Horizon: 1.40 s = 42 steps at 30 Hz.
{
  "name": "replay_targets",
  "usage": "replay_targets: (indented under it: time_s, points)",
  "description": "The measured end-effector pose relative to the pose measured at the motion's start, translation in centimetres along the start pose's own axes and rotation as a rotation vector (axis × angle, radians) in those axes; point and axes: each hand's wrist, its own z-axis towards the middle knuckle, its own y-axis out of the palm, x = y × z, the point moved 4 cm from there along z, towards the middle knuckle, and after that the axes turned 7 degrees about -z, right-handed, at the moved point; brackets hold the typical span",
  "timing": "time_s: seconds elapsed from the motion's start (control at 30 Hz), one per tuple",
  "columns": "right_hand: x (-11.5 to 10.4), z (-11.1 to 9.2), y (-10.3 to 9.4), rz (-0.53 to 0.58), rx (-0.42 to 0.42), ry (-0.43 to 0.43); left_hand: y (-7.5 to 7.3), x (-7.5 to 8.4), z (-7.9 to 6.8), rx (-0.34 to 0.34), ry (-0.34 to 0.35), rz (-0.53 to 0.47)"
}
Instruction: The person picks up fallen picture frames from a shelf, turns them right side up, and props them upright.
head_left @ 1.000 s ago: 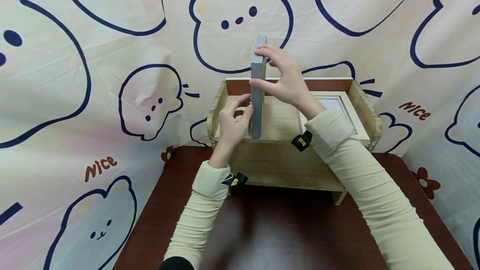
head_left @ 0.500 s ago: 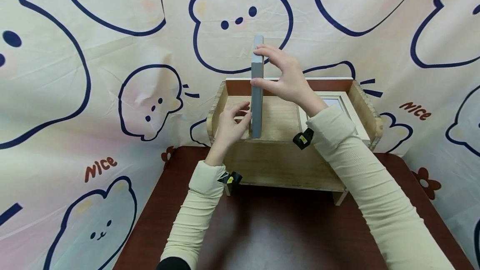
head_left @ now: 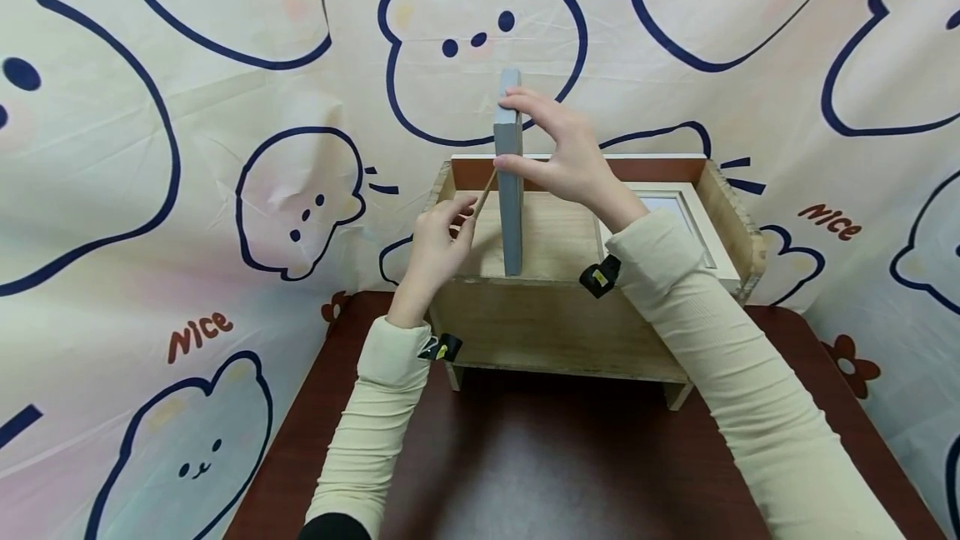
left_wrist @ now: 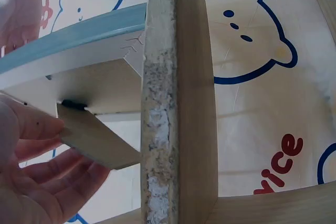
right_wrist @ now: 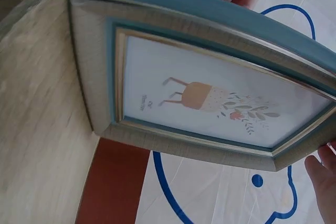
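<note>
Cartoon backdrop [head_left: 348, 98], right hand [head_left: 570, 155] gripping frame [head_left: 511, 219], left hand [head_left: 437, 242] lower, pinching stand [left_wrist: 97, 139]

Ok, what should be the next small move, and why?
Probably rotate the picture frame to face front: its back support is swung out, pinched by the left hand, while the right hand holds the frame edge-on to the head view.

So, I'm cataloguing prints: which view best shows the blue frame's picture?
The right wrist view: the picture is clear there, though sideways. Head view catches the blue frame edge-on, left wrist view its back; neither shows the picture.
</note>
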Motion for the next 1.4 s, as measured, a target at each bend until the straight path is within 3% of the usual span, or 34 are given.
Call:
replay_targets:
  time_s: [0.17, 0.27, 0.57, 0.83, 1.1, 1.4]
  points:
    - [-0.5, 0.6, 0.4, -0.032, -0.058, 0.011, 0.3, -0.2, -0.2, -0.107, -0.039, 0.022]
    - [-0.9, 0.9, 0.5, -0.047, -0.092, 0.002, 0.4, -0.2, -0.3, -0.135, -0.035, 0.028]
    - [-1.4, 1.9, 0.7, -0.099, -0.175, -0.07, 0.3, -0.5, -0.5, -0.111, 0.027, 0.006]
    - [-1.3, 2.3, 0.5, -0.105, -0.298, -0.028, 0.5, -1.0, -0.7, -0.107, 0.037, -0.006]
    - [-2.0, 3.3, 0.8, -0.18, -0.398, -0.074, 0.3, -1.0, -0.7, -0.08, 0.091, 0.172]
    - [-1.5, 3.1, 1.3, -0.152, -0.411, -0.055, 0.3, -1.4, -1.1, -0.026, 0.04, 0.29]
